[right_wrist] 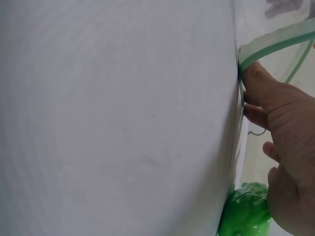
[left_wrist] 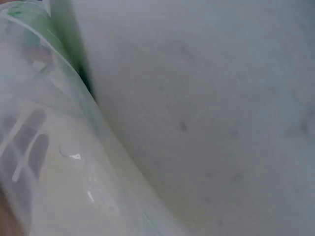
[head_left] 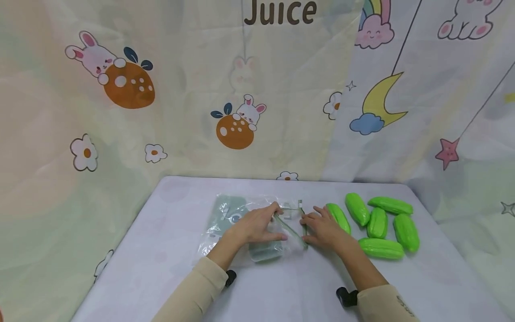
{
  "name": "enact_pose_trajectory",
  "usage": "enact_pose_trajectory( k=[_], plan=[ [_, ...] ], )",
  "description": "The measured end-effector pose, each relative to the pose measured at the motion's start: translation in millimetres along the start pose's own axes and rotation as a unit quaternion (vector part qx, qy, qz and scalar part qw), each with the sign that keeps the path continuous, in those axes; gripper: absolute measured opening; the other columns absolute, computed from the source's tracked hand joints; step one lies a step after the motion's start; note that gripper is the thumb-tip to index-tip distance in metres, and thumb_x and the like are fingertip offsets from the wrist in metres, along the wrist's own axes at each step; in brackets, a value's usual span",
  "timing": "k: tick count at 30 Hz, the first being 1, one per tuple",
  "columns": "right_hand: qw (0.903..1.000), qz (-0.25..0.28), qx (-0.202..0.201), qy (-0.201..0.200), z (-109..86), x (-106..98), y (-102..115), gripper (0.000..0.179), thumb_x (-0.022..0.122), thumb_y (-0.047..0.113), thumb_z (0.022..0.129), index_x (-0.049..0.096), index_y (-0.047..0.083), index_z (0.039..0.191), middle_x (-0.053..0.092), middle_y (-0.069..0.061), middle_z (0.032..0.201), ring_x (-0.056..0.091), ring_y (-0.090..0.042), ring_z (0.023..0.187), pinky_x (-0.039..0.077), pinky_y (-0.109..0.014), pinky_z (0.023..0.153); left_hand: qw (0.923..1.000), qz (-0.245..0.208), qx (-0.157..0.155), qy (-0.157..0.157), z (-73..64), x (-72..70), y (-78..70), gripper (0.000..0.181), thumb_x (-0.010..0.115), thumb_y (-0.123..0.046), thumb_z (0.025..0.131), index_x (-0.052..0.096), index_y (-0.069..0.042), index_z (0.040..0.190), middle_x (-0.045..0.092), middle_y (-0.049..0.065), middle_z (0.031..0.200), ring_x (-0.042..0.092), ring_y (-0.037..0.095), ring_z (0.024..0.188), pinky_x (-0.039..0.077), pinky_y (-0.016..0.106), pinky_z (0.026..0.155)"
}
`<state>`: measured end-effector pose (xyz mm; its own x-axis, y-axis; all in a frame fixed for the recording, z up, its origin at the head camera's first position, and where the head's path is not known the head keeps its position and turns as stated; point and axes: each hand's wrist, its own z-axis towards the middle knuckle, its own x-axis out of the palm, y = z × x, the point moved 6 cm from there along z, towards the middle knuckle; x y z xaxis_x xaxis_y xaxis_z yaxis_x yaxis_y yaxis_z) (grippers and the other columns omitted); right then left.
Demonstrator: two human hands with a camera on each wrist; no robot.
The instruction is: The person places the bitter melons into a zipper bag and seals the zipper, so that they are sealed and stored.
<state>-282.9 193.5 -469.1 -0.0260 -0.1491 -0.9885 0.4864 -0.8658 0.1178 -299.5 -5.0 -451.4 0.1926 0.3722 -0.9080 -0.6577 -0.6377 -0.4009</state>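
Note:
A clear plastic zip bag point(head_left: 217, 235) with a green-edged mouth point(head_left: 293, 232) lies on the table, its mouth standing open toward the right. My left hand point(head_left: 255, 226) is over the bag, fingertips right at the raised upper edge of the mouth and thumb spread apart below. At the mouth's right side is my right hand point(head_left: 326, 230), fingers spread and touching the edge. In the right wrist view its thumb point(right_wrist: 258, 76) meets the green strip point(right_wrist: 275, 44). A bright green ridged vegetable-shaped piece point(head_left: 339, 218) lies right beside this hand.
Several more green pieces point(head_left: 378, 223) are grouped on the right of the white-covered table point(head_left: 161, 232). A small slider point(head_left: 300, 204) shows at the far end of the bag's strip. A printed curtain point(head_left: 181, 112) hangs behind the table.

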Motion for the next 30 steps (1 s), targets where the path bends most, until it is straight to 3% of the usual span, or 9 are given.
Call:
enact_pose_trajectory(
  k=[6, 10, 17, 21, 30],
  plan=[
    [0.9999, -0.003, -0.014, 0.005, 2.3, -0.6, 2.6, 0.046, 0.083, 0.032, 0.087, 0.071, 0.008, 0.124, 0.065, -0.014, 0.134, 0.041, -0.053, 0.140, 0.022, -0.074, 0.116, 0.9999, -0.010, 0.007, -0.010, -1.5, -1.9, 4.5, 0.069, 0.072, -0.065, 0.086, 0.049, -0.020, 0.132, 0.065, -0.005, 0.118, 0.060, 0.009, 0.089, 0.053, 0.029, 0.076],
    [0.9997, -0.017, -0.006, 0.018, 4.7, -0.4, 2.7, 0.046, 0.084, 0.032, 0.085, 0.072, 0.009, 0.123, 0.066, -0.012, 0.134, 0.039, -0.052, 0.141, 0.020, -0.073, 0.117, 0.9997, -0.017, 0.014, -0.005, 0.3, -1.1, 3.5, 0.067, 0.074, -0.062, 0.087, 0.048, -0.019, 0.133, 0.065, -0.005, 0.114, 0.060, 0.010, 0.089, 0.052, 0.027, 0.075],
    [0.9979, -0.029, -0.034, -0.048, 3.1, -14.1, -4.1, 0.050, 0.087, 0.034, 0.082, 0.071, 0.011, 0.124, 0.067, -0.010, 0.134, 0.043, -0.047, 0.140, 0.025, -0.072, 0.116, 0.9991, -0.020, 0.038, 0.002, 5.5, -4.6, 0.5, 0.066, 0.074, -0.057, 0.089, 0.047, -0.016, 0.132, 0.065, -0.002, 0.124, 0.062, 0.012, 0.094, 0.054, 0.029, 0.083],
    [0.9963, -0.041, -0.010, -0.075, -2.6, -28.8, -17.5, 0.057, 0.084, 0.034, 0.085, 0.066, 0.012, 0.134, 0.061, -0.012, 0.142, 0.042, -0.045, 0.140, 0.029, -0.070, 0.114, 0.9991, -0.021, 0.036, 0.003, 7.1, -9.9, 0.8, 0.065, 0.075, -0.056, 0.089, 0.047, -0.017, 0.132, 0.065, 0.000, 0.128, 0.064, 0.012, 0.099, 0.055, 0.029, 0.085],
    [0.9925, -0.065, 0.064, -0.082, -17.6, -43.2, -46.2, 0.070, 0.081, 0.038, 0.087, 0.054, 0.011, 0.146, 0.050, -0.022, 0.149, 0.041, -0.052, 0.138, 0.039, -0.070, 0.106, 0.9994, -0.015, 0.032, 0.001, 8.2, -18.6, 3.7, 0.063, 0.075, -0.053, 0.090, 0.047, -0.015, 0.132, 0.064, -0.002, 0.125, 0.064, 0.014, 0.099, 0.055, 0.031, 0.086]
  ],
)
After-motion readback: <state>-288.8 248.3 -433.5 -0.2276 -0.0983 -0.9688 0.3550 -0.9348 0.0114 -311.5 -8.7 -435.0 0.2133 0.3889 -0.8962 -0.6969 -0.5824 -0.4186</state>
